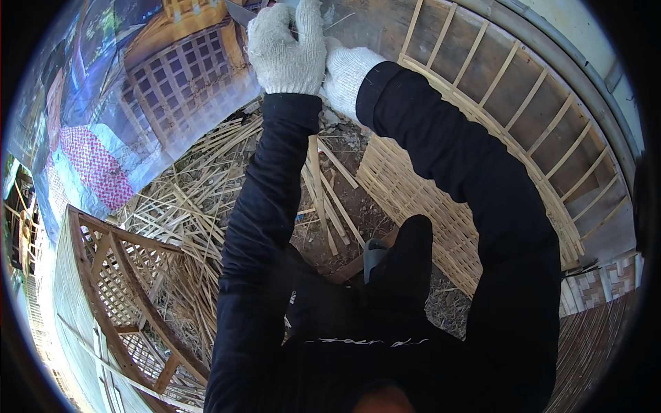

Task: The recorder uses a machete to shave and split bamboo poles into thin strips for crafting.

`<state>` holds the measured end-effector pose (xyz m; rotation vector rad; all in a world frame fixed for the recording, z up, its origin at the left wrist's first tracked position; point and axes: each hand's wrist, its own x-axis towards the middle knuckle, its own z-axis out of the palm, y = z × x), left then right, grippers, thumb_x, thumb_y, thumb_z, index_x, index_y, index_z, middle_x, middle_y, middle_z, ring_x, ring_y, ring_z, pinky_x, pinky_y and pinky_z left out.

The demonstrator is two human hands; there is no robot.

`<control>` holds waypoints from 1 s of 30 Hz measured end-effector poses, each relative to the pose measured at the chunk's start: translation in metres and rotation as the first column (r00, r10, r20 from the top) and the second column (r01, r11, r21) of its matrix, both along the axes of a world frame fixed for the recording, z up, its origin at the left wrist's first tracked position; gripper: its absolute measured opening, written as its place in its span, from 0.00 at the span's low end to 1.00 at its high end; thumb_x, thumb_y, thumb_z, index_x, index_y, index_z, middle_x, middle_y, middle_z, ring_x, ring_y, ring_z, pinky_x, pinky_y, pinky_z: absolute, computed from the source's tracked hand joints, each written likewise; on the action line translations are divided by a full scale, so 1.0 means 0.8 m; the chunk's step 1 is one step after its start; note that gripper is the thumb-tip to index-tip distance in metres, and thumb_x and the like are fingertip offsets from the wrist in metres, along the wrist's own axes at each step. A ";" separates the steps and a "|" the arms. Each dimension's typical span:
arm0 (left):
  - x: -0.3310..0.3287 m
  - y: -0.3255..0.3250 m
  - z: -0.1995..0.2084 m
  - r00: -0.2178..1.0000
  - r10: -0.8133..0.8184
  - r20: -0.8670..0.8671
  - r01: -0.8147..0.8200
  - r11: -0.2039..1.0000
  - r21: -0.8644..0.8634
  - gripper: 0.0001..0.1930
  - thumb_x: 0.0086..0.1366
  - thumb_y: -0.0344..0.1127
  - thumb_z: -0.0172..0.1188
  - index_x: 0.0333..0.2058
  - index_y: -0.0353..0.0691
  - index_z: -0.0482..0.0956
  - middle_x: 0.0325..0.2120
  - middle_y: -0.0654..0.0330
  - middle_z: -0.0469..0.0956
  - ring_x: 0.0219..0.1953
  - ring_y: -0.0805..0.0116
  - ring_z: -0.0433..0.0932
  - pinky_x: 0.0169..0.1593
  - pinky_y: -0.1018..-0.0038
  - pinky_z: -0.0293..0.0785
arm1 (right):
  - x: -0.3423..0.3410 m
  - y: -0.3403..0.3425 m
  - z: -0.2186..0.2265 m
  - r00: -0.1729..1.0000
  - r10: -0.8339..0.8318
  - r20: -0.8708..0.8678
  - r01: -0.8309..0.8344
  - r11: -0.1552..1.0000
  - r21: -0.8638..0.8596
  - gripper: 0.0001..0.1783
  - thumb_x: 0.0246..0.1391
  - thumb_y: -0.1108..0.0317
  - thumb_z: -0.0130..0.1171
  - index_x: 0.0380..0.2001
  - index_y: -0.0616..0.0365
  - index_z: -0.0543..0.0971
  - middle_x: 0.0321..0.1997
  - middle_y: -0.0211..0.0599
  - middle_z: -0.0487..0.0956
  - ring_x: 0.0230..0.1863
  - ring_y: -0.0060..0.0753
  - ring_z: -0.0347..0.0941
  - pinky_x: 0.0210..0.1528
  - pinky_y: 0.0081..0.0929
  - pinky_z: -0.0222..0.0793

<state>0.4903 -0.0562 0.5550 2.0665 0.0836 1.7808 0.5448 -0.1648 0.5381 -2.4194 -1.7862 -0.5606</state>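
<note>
Both my hands wear white knitted gloves and meet at the top of the view. My left hand (286, 51) is closed, its fingers curled upward near the picture's edge. A flat grey metal blade (239, 12) sticks out on its left side; which hand grips its handle is hidden. From beside the left fingers a thin pale strand (341, 19) slants up to the right. My right hand (349, 77) lies close against the left one, its fingers hidden behind it. Below them, loose split bamboo strips (320, 199) lie on the ground.
A printed tarp (165, 89) stretches across the upper left. More bamboo strips (186, 220) are heaped below it, beside a wooden lattice frame (131, 275). A woven bamboo mat (399, 186) lies under my right arm, and a slatted bamboo frame (509, 103) curves along the right.
</note>
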 end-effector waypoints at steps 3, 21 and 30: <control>0.014 -0.004 -0.006 0.963 -0.223 0.152 0.258 0.927 -0.273 0.20 0.70 0.43 0.63 0.22 0.37 0.76 0.18 0.61 0.73 0.22 0.67 0.72 0.31 0.70 0.67 | 0.004 0.002 -0.008 0.982 -0.071 -0.177 0.087 0.992 0.086 0.16 0.65 0.63 0.53 0.51 0.62 0.72 0.35 0.63 0.82 0.36 0.61 0.83 0.39 0.50 0.81; -0.053 0.069 -0.032 0.667 -0.598 0.444 0.741 0.594 -0.314 0.26 0.74 0.57 0.59 0.22 0.46 0.69 0.15 0.71 0.61 0.15 0.80 0.55 0.18 0.79 0.50 | 0.041 0.041 -0.070 0.670 -0.025 -0.742 0.446 0.812 0.376 0.30 0.62 0.43 0.56 0.39 0.65 0.84 0.37 0.62 0.83 0.45 0.62 0.81 0.49 0.47 0.76; -0.118 0.104 -0.046 0.678 -0.573 0.461 0.735 0.534 -0.418 0.28 0.75 0.56 0.56 0.19 0.54 0.55 0.14 0.74 0.49 0.13 0.81 0.46 0.14 0.80 0.41 | 0.098 0.040 -0.113 0.741 -0.190 -0.644 0.559 0.706 0.435 0.37 0.62 0.37 0.51 0.34 0.67 0.85 0.33 0.65 0.82 0.42 0.65 0.81 0.48 0.51 0.77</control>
